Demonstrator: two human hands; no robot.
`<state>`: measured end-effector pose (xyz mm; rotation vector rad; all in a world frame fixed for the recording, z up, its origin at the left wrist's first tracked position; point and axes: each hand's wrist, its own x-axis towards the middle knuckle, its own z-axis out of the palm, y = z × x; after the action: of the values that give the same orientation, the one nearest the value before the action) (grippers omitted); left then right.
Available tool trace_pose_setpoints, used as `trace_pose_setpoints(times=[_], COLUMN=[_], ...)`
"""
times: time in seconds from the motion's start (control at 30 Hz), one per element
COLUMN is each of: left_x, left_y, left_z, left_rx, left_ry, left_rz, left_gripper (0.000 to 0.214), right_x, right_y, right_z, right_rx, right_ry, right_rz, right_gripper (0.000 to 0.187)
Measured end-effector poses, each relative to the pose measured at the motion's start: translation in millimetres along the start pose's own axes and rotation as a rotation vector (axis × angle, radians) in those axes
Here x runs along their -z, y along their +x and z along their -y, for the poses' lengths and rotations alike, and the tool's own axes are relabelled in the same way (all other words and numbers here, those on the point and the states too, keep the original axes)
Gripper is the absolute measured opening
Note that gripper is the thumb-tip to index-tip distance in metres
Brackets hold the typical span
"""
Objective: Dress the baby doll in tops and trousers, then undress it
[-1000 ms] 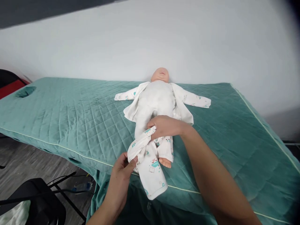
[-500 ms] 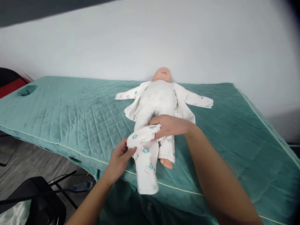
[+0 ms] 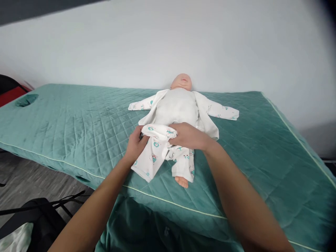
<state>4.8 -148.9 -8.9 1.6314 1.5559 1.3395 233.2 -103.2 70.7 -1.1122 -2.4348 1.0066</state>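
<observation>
So you had this green quilted bed [image 3: 78,133] in front of you, pushed up against a plain pale wall [image 3: 157,42] beyond your hands, with grey floor [image 3: 23,173] and a black chair [image 3: 42,213] down past your left arm. Half a second earlier the loose trouser leg hung over the bed's near edge; now your hands were higher up the doll [image 3: 175,106] and that leg lay slanted on the quilt below your left hand [image 3: 136,143]. Left pinched one side of the bunched waistband of the printed pants [image 3: 152,155], right hand [image 3: 187,135] gripped the other. Pants were soft white cloth, the doll's torso plump and whitish, its smooth foot [image 3: 181,182] poking out below your right.
</observation>
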Motion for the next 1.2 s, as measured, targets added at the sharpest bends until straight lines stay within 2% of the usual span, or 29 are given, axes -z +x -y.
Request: trace_pose_setpoints(times=[0.1,0.17,0.27,0.37,0.43,0.53,0.67,0.77,0.83,0.93,1.0,1.1,1.2], left_x=[-5.1,-8.4,-11.5,-10.5,-7.1,1.5,15.6,22.1,21.1,11.9,4.6,-1.0,2.6], left_y=[15.7,21.9,28.6,38.6,49.0,68.1,93.2,110.1,120.6,133.4,138.1,138.1,135.3], left_z=[-2.2,-3.7,-6.3,-11.7,-16.9,-24.4,-32.4,-42.5,-52.5,-65.5,-66.3,-52.3,-31.4], left_rx=[-0.157,-0.190,-0.154,-0.083,-0.027,0.058,0.116,0.071,0.029,-0.007,-0.013,0.039,0.109], left_ry=[0.123,0.152,0.112,0.009,-0.093,-0.213,-0.208,-0.221,-0.187,-0.060,-0.010,-0.069,-0.171], left_rz=[-0.037,-0.051,-0.018,0.057,0.167,0.405,0.742,0.974,1.062,1.115,1.135,1.049,0.951], left_gripper=[0.014,0.014,0.018,0.024,0.027,0.038,0.051,0.051,0.050,0.041,0.036,0.035,0.031], right_x=[-4.3,-8.4,-14.8,-16.6,-12.7,0.1,16.9,18.7,15.9,11.8,11.1,13.1,17.9], right_y=[2.0,4.0,7.2,7.7,5.0,-2.6,-11.5,-12.5,-11.2,-8.9,-8.1,-8.8,-12.0], right_z=[-6.0,-8.9,-10.0,-6.9,-3.8,-2.3,-10.3,-17.6,-20.4,-23.1,-25.8,-32.0,-39.3], right_rx=[0.002,-0.024,-0.079,-0.114,-0.114,-0.061,0.042,0.075,0.061,0.038,0.033,0.037,0.001], right_ry=[0.056,0.062,0.060,0.101,0.118,0.188,0.481,0.681,0.750,0.876,0.954,1.007,0.982], right_rz=[-0.116,-0.215,-0.349,-0.403,-0.395,-0.307,-0.126,-0.154,-0.175,-0.162,-0.165,-0.175,-0.239], right_gripper=[0.006,0.003,0.005,0.008,0.009,0.015,0.037,0.035,0.031,0.024,0.021,0.025,0.029])
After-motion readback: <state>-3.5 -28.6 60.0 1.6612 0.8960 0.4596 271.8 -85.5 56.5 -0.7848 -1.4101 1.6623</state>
